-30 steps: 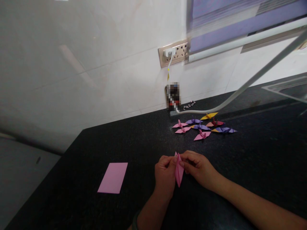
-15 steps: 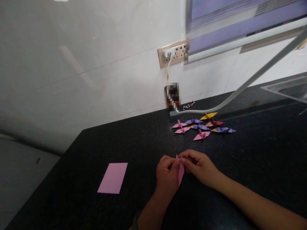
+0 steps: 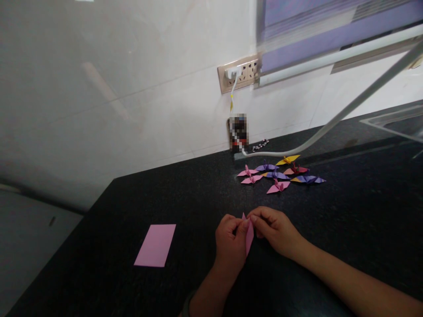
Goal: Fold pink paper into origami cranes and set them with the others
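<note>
- Our left hand (image 3: 230,237) and right hand (image 3: 276,230) pinch folded pink paper (image 3: 250,237).
- At left, we see a flat pink sheet (image 3: 155,245).
- Far side: 8 paper cranes (image 3: 278,188).

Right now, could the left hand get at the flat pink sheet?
Probably, if freed: the left hand holds folded pink paper, but nothing visible blocks its way to the flat pink sheet.
</note>
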Action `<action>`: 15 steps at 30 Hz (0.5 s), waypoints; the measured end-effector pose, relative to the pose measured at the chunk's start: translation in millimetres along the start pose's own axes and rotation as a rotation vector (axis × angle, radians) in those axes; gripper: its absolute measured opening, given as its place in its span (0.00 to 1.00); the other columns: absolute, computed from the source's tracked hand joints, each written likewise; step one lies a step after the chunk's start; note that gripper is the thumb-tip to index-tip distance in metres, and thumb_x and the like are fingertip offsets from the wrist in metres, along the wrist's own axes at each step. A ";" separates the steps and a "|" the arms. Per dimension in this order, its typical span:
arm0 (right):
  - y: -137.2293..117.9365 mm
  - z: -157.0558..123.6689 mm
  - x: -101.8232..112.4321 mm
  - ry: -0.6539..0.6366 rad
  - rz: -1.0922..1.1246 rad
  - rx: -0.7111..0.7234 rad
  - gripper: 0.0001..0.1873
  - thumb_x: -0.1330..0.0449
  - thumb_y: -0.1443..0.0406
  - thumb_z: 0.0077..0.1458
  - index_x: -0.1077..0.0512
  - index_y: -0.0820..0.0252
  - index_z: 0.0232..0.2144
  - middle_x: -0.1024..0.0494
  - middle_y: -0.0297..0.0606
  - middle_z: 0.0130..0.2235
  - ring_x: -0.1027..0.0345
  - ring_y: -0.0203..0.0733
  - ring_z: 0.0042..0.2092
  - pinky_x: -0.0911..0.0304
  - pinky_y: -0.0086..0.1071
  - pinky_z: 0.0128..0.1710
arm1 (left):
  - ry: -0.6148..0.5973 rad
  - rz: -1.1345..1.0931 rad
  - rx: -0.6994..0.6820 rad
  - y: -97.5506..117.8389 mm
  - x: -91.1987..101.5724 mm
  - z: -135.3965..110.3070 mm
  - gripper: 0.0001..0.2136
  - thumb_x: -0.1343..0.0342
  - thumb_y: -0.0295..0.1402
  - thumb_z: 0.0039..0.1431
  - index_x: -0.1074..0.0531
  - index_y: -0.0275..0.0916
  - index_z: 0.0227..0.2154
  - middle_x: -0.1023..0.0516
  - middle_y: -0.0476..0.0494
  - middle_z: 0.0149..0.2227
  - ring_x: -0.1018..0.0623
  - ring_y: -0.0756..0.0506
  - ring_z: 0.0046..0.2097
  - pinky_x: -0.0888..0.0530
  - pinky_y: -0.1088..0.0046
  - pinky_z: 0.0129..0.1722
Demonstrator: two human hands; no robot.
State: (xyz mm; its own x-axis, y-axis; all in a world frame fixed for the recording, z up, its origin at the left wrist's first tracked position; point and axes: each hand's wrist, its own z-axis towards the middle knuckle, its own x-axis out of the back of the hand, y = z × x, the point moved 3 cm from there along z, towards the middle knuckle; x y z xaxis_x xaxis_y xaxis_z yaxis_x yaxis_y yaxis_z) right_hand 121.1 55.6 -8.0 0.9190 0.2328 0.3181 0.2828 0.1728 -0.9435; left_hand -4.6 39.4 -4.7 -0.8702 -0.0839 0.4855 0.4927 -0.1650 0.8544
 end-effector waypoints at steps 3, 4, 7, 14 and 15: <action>-0.7 -0.3 -0.3 0.001 -0.003 -0.006 0.09 0.52 0.66 0.53 0.33 0.62 0.27 0.34 0.32 0.22 0.40 0.31 0.23 0.43 0.25 0.23 | 0.000 0.024 -0.010 2.5 0.1 -0.7 0.11 0.53 0.33 0.53 0.31 0.35 0.20 0.37 0.49 0.23 0.34 0.51 0.28 0.37 0.75 0.28; -0.4 -0.3 -0.5 0.004 -0.003 -0.008 0.09 0.52 0.66 0.53 0.33 0.62 0.27 0.34 0.32 0.22 0.40 0.31 0.23 0.43 0.25 0.23 | -0.001 0.031 -0.010 3.1 0.1 -0.9 0.11 0.53 0.33 0.53 0.31 0.35 0.20 0.36 0.49 0.23 0.34 0.51 0.28 0.37 0.75 0.28; 1.3 -0.4 -1.4 0.013 0.021 -0.008 0.09 0.52 0.66 0.53 0.33 0.61 0.28 0.34 0.32 0.23 0.40 0.31 0.23 0.42 0.24 0.23 | -0.003 0.044 -0.005 3.5 -0.2 -1.2 0.10 0.53 0.32 0.53 0.31 0.35 0.21 0.36 0.48 0.24 0.33 0.51 0.28 0.37 0.75 0.29; 4.4 -0.6 -4.5 -0.040 0.162 -0.066 0.08 0.52 0.64 0.53 0.34 0.61 0.32 0.34 0.32 0.24 0.40 0.30 0.23 0.41 0.24 0.21 | 0.014 0.048 -0.013 1.9 0.3 -0.2 0.09 0.52 0.33 0.52 0.30 0.36 0.21 0.35 0.48 0.24 0.33 0.51 0.28 0.36 0.75 0.28; 4.6 -0.2 -4.6 -0.040 0.175 -0.074 0.08 0.51 0.64 0.53 0.34 0.61 0.32 0.34 0.32 0.24 0.40 0.30 0.23 0.41 0.24 0.21 | 0.018 0.039 -0.012 1.7 0.6 0.0 0.09 0.51 0.33 0.51 0.30 0.36 0.22 0.35 0.48 0.24 0.33 0.51 0.28 0.36 0.75 0.28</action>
State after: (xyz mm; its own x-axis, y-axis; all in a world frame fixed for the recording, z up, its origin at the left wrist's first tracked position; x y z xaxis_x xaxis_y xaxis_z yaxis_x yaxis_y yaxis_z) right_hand 118.3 55.2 -13.9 0.9447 0.2912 0.1511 0.1407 0.0564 -0.9884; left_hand -4.2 39.1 -2.9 -0.8502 -0.1085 0.5152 0.5265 -0.1732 0.8323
